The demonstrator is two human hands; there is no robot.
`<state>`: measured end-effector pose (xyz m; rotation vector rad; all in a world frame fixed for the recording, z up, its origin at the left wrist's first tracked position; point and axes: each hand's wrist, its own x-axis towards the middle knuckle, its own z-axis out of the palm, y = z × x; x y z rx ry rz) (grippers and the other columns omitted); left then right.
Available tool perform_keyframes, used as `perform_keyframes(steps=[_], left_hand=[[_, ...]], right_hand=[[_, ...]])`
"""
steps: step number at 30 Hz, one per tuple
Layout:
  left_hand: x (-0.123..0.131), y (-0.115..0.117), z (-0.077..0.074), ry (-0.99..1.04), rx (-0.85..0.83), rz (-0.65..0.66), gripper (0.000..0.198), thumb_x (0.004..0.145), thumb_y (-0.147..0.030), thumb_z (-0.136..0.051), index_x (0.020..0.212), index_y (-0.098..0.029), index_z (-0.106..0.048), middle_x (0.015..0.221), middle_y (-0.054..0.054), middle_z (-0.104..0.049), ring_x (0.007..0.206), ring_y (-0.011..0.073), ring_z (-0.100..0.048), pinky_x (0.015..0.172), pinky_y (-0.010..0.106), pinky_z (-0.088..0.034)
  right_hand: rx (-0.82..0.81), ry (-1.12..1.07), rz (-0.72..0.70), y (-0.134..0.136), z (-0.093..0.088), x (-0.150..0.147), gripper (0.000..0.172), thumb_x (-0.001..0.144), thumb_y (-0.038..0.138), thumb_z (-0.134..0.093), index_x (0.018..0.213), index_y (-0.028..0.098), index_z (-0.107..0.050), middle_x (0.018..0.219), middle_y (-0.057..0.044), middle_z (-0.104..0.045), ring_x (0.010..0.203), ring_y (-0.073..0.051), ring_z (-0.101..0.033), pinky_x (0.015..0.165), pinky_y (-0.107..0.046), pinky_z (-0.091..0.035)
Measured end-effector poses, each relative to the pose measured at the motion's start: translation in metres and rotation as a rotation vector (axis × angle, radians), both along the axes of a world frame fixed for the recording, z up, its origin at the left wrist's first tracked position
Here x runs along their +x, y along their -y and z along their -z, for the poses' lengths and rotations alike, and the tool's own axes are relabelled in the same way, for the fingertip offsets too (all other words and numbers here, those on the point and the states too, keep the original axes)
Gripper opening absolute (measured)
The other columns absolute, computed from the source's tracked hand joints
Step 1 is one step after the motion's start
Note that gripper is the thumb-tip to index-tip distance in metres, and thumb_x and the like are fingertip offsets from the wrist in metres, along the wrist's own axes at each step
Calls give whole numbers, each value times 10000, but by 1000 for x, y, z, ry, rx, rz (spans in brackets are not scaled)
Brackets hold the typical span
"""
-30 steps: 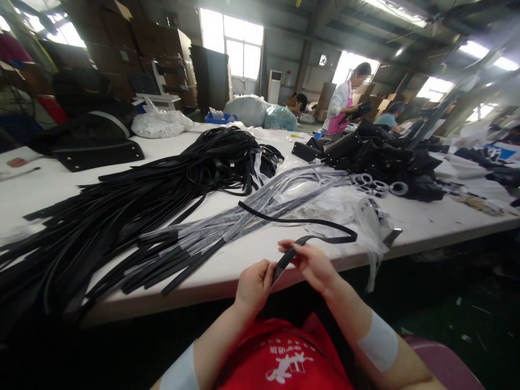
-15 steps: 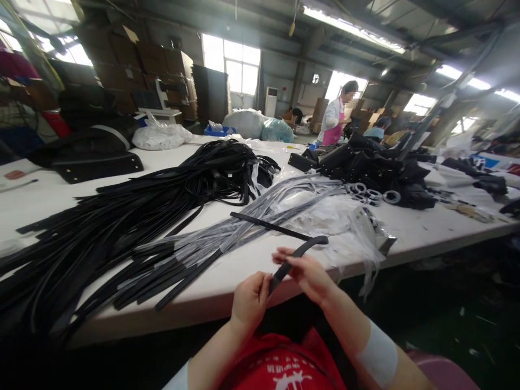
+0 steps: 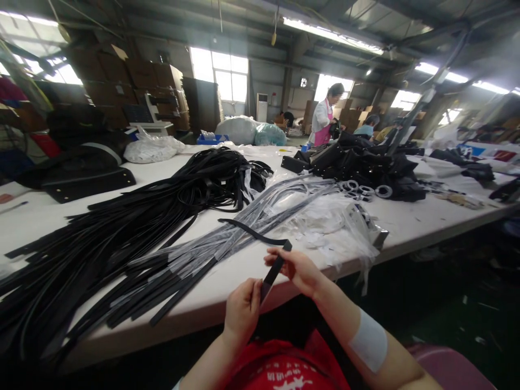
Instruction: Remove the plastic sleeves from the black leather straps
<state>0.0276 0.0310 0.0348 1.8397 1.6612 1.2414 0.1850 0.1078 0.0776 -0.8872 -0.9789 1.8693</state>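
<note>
A black strap (image 3: 275, 269) runs between my two hands over the table's front edge. My left hand (image 3: 244, 302) is closed on its near end, thumb on top. Higher up, my right hand (image 3: 296, 269) has its fingers round the strap, which bends sharply just above them. From that bend the far part of the strap trails left across a bundle of straps in clear plastic sleeves (image 3: 244, 233). Left of these lies a large heap of loose black straps (image 3: 162, 208).
Crumpled clear plastic (image 3: 325, 222) lies right of the sleeved straps. Behind it are silver rings (image 3: 383, 191) and a pile of black bags (image 3: 361, 160). Another black bag (image 3: 89, 184) sits at the left of the white table (image 3: 426, 227). A person in a pink apron (image 3: 324, 122) stands across it.
The strap has been drawn toward me; its loop beyond my right hand is now a sharp bend, and its far part curves. Both hands appear slightly further left as the view shifts.
</note>
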Motion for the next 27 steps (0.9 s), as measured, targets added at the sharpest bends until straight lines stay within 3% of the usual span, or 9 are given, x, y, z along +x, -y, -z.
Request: perform_keyframes(steps=[3, 8, 10, 13, 15, 19, 22, 24, 27], left_hand=[[2, 1, 3, -31, 24, -11, 402, 962, -353, -386, 605, -211, -502, 523, -27, -519, 491, 117, -478, 523, 245, -326], [3, 0, 2, 49, 76, -25, 350, 958, -337, -390, 697, -203, -581, 613, 0, -621, 560, 130, -561, 556, 232, -387], [2, 1, 1, 47, 66, -16, 348, 959, -343, -392, 708, -201, -587, 621, 0, -622, 569, 129, -563, 561, 231, -387], [3, 2, -2, -12, 30, -1, 389, 965, -352, -395, 629, -202, -523, 548, -25, -533, 516, 113, -490, 530, 236, -337], [4, 0, -11, -20, 50, -7, 401, 970, -348, -385, 611, -203, -490, 536, -30, -502, 511, 108, -467, 527, 240, -319], [6, -17, -43, 70, 146, -53, 397, 972, -354, -374, 618, -208, -477, 516, -30, -501, 504, 111, -480, 541, 246, -327], [9, -32, -66, 177, 191, -77, 374, 974, -370, -371, 671, -206, -518, 501, -34, -519, 499, 116, -502, 553, 245, -351], [11, -39, -75, 164, 233, -98, 361, 972, -365, -378, 694, -203, -543, 527, -30, -532, 522, 119, -506, 555, 244, -345], [14, -47, -80, 86, 282, -94, 371, 969, -338, -382, 653, -205, -525, 551, -28, -525, 530, 112, -485, 547, 245, -318]], right_hand=[[75, -21, 186, -13, 1, 6, 415, 651, 503, -817, 909, 183, -763, 884, -72, -772, 907, -236, -703, 1024, -451, -442], [295, 124, -133, 21, 16, -14, 420, 736, 529, -751, 1007, 208, -763, 1079, -95, -751, 1094, -274, -654, 1068, -471, -407], [273, 87, -117, 23, 12, -16, 418, 740, 508, -756, 1049, 228, -749, 1069, -83, -755, 1078, -266, -660, 1043, -460, -424], [239, -43, 59, 2, -12, -7, 391, 795, 499, -702, 1086, 240, -725, 991, -67, -769, 979, -238, -686, 969, -432, -465], [298, -65, 88, -11, -30, -4, 380, 848, 521, -630, 1073, 230, -725, 982, -72, -769, 955, -227, -689, 950, -416, -470], [478, 78, -132, -6, -46, -18, 447, 866, 579, -581, 1114, 232, -716, 1066, -74, -749, 1015, -235, -672, 936, -398, -488], [511, 129, -248, -5, -56, -28, 467, 825, 578, -631, 1129, 232, -710, 1026, -59, -750, 976, -240, -680, 890, -388, -521], [429, 101, -137, -21, -74, -24, 400, 826, 520, -655, 1073, 213, -723, 956, -57, -761, 925, -226, -695, 881, -371, -526], [268, 10, 182, -57, -118, -10, 280, 902, 420, -582, 925, 177, -720, 815, -59, -768, 779, -182, -711, 825, -328, -537]])
